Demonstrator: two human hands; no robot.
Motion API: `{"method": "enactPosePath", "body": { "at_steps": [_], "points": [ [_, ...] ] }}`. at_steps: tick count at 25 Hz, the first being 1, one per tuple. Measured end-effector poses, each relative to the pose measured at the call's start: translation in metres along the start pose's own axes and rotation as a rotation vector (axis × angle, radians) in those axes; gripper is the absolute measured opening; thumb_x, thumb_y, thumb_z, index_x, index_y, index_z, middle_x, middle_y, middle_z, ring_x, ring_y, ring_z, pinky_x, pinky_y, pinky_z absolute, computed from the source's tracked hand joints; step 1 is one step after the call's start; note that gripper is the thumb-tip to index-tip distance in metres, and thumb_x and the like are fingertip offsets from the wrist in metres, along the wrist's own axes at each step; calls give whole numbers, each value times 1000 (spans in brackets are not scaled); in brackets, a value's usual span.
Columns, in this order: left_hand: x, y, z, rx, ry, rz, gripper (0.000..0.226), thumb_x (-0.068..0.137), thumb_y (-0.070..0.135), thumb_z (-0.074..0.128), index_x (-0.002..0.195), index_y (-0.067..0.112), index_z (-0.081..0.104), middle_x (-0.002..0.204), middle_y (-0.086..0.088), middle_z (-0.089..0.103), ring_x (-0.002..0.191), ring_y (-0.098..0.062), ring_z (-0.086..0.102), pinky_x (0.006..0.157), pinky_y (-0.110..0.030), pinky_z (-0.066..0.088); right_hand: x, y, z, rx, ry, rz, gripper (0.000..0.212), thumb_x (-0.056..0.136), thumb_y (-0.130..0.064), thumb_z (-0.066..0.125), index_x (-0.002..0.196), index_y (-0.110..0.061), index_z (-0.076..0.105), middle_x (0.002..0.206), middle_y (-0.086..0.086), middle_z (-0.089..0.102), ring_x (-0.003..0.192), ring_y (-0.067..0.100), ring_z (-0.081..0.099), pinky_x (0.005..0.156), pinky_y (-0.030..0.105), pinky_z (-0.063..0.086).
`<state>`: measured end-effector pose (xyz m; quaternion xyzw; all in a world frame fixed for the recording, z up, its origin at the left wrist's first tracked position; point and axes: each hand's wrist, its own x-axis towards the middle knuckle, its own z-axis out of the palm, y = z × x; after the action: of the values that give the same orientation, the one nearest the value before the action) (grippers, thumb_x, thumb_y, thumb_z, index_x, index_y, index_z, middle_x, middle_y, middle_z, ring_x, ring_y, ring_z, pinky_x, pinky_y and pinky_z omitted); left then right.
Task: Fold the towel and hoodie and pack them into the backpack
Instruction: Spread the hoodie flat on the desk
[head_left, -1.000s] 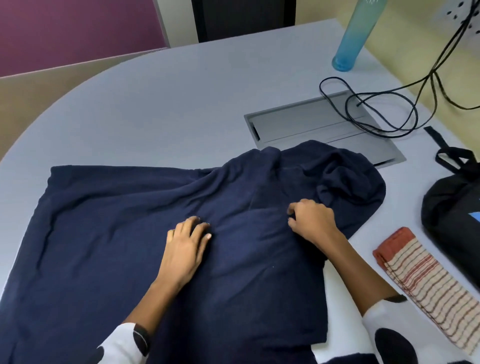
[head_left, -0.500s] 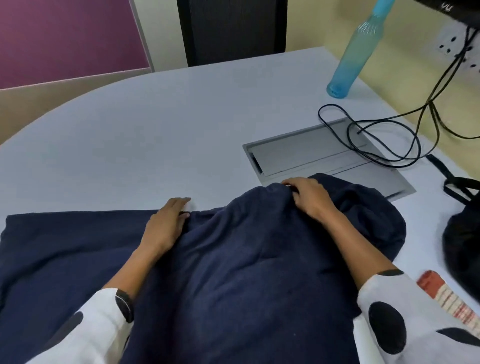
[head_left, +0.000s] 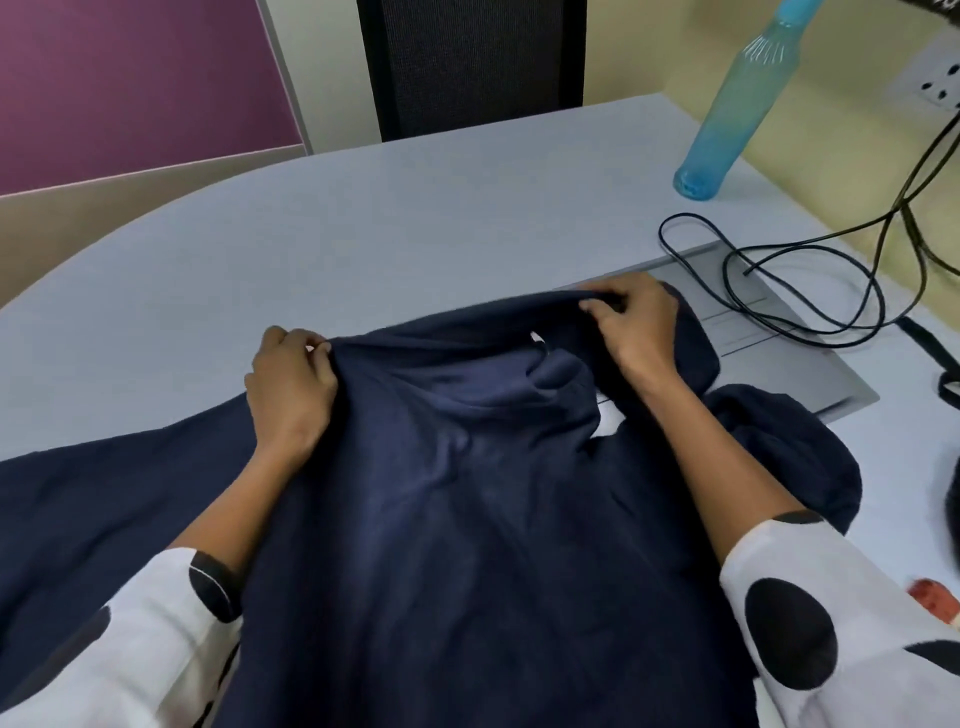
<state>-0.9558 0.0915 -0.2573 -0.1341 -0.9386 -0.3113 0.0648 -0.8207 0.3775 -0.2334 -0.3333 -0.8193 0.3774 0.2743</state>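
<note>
here the hoodie (head_left: 467, 519) — navy (rumpled) — bunches between both hands.

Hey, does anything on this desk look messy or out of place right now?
Nothing spilled or damaged. The black cable lies in loose loops across the grey desk hatch, right beside the hoodie that both hands are lifting, so the fabric might snag it. The blue bottle stands upright.

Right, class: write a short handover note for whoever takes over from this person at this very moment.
Left hand and right hand each pinch the far edge of the navy hoodie, lifted off the table.
Hoodie: partly spread, not yet folded.
Towel: only a corner shows at the right edge.
Backpack: only a dark sliver shows at the right edge.
Left: finish folding the hoodie, then pack both.
</note>
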Motion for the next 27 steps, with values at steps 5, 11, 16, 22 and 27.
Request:
{"method": "enactPosePath", "body": {
  "at_steps": [5, 11, 16, 22, 27],
  "points": [
    [-18, -15, 17, -54, -111, -297, 27, 92, 14, 51, 117, 6, 52, 122, -18, 53, 104, -39, 53, 91, -44, 37, 7, -13, 28, -16, -357, -139, 44, 87, 1, 53, 125, -18, 61, 139, 4, 45, 123, 19, 50, 105, 29, 41],
    [-68, 16, 53, 91, -292, 573, 38, 92, 33, 48, 123, 14, 56, 134, -14, 50, 118, -35, 50, 95, -47, 43, -57, 7, 46, -417, -556, -322, 32, 97, -20, 43, 126, -21, 58, 124, 2, 59, 115, 24, 53, 97, 41, 42],
    [-79, -15, 72, 314, -563, 571, 90, 76, 87, 12, 150, 37, 0, 159, 6, -11, 147, -13, -10, 119, -43, -4, -29, 12, 34, -687, -560, -64, 41, 100, -35, 35, 140, -29, 44, 135, 13, 53, 119, 39, 50, 94, 43, 41],
    [-85, -29, 64, 409, -507, 659, 80, 85, 80, 20, 151, 38, 4, 160, 3, -9, 147, -19, -7, 117, -48, 4, 22, 27, 42, -748, -456, 75, 59, 97, -24, 46, 150, -23, 22, 139, 20, 45, 124, 41, 44, 96, 44, 39],
    [-81, -30, 68, 390, -495, 666, 79, 85, 79, 23, 151, 37, 10, 161, 3, 1, 148, -18, -1, 116, -50, 8, 46, 42, 72, -764, -658, -62, 54, 97, -20, 39, 149, -14, 26, 159, 4, 17, 141, 32, 18, 107, 48, 30]
  ]
}}
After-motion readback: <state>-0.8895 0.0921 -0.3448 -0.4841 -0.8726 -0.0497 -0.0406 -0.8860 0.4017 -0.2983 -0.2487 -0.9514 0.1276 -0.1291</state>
